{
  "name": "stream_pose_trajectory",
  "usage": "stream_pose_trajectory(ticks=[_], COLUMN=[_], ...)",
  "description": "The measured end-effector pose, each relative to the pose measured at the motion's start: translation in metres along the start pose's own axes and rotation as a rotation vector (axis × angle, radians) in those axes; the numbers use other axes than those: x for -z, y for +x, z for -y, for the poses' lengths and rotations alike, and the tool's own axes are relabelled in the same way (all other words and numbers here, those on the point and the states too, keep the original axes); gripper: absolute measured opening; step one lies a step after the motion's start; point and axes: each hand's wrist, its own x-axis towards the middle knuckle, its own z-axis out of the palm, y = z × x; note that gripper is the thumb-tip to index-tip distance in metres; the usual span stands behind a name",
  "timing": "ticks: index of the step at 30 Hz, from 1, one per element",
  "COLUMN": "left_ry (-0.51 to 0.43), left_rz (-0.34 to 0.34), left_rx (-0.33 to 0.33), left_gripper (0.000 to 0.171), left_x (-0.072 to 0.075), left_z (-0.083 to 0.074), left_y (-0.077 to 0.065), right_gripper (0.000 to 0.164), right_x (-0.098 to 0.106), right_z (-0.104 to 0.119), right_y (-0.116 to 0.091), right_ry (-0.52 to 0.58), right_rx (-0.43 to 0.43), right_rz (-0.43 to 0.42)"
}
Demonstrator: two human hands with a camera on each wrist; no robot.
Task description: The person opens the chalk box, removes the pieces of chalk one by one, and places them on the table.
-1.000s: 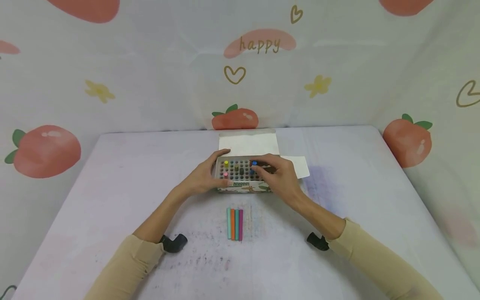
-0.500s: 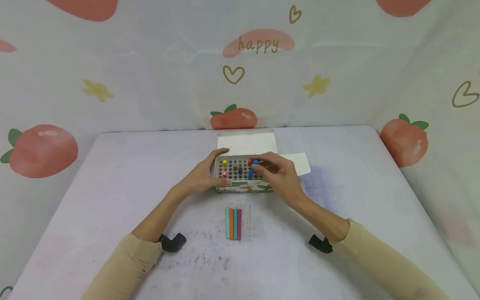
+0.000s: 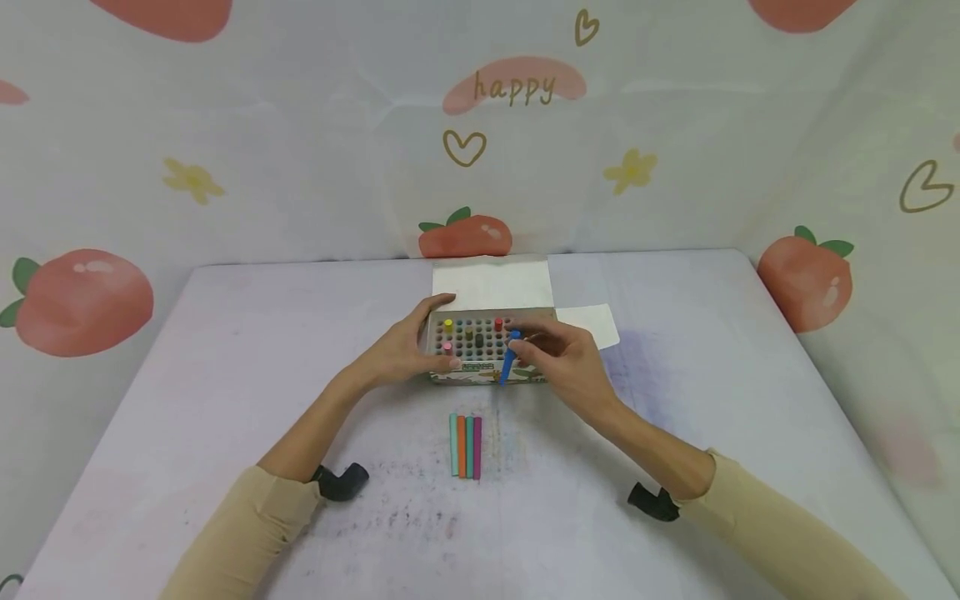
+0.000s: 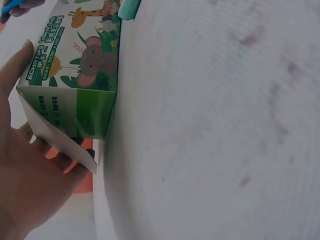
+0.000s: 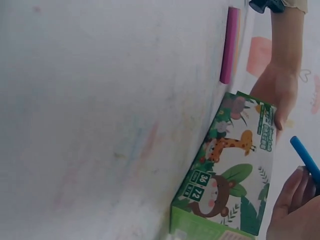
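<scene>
An open chalk box (image 3: 480, 377) with a perforated holder stands mid-table, its front printed with animals. At its left end my left hand (image 3: 401, 348) grips it, thumb at the front edge and fingers behind. My right hand (image 3: 567, 357) pinches a blue chalk stick (image 3: 507, 367) by its upper end, above the box's front edge. Yellow chalk (image 3: 448, 325), pink chalk (image 3: 447, 347), red chalk (image 3: 498, 324) and two dark pieces sit in the holes. In the right wrist view the blue chalk (image 5: 305, 154) stands apart from the box.
In front of the box, a purple chalk stick (image 3: 477, 450), an orange one (image 3: 461, 447) and two greenish ones lie side by side. A white lid flap (image 3: 491, 283) extends backward and a side flap (image 3: 588, 323) rightward. Coloured smudges mark the tabletop (image 3: 390, 533).
My right hand has drawn the blue chalk up out of the holder and moved it toward the front edge. The red chalk behind has come into view. My left hand stays on the box.
</scene>
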Motion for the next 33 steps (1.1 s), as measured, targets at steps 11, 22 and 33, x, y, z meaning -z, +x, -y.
stream_pose_trajectory(ticks=[11, 22, 33], left_ry=[0.023, 0.051, 0.058], left_rz=[0.02, -0.019, -0.014], left_rx=[-0.006, 0.011, 0.017], left_gripper=[0.096, 0.097, 0.096], left_x=[0.001, -0.001, -0.001], left_z=[0.0, 0.0, -0.003], left_y=[-0.002, 0.0, -0.001], right_gripper=[0.025, 0.025, 0.027], right_x=[-0.004, -0.01, -0.017], right_z=[-0.003, -0.004, -0.017], right_y=[-0.008, -0.016, -0.024], right_ry=[0.008, 0.075, 0.049], right_rx=[-0.089, -0.181, -0.333], right_rz=[0.035, 0.126, 0.209])
